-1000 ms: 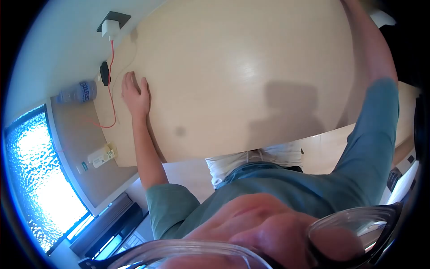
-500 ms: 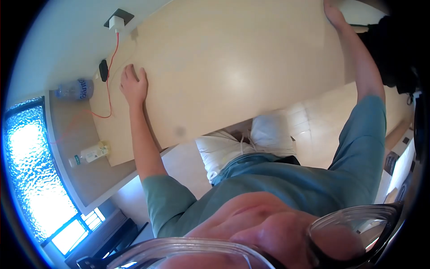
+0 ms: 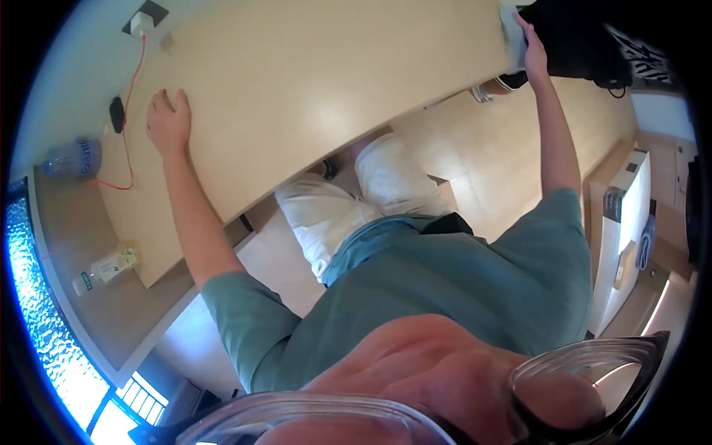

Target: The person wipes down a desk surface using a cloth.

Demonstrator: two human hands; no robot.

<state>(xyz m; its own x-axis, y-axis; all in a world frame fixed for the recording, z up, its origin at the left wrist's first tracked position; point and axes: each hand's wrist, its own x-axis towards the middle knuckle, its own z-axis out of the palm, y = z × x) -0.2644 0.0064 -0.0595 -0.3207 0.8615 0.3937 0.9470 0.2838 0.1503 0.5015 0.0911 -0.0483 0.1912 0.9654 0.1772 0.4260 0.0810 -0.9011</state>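
The pale table (image 3: 319, 74) carries left hand (image 3: 169, 127), red cable (image 3: 130, 159).

Head camera looks steeply down over torso (image 3: 445, 274) and table (image 3: 319, 89)

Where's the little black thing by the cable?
In the head view, the black thing is at left, between the white plug and clear bottle, left of the left hand.
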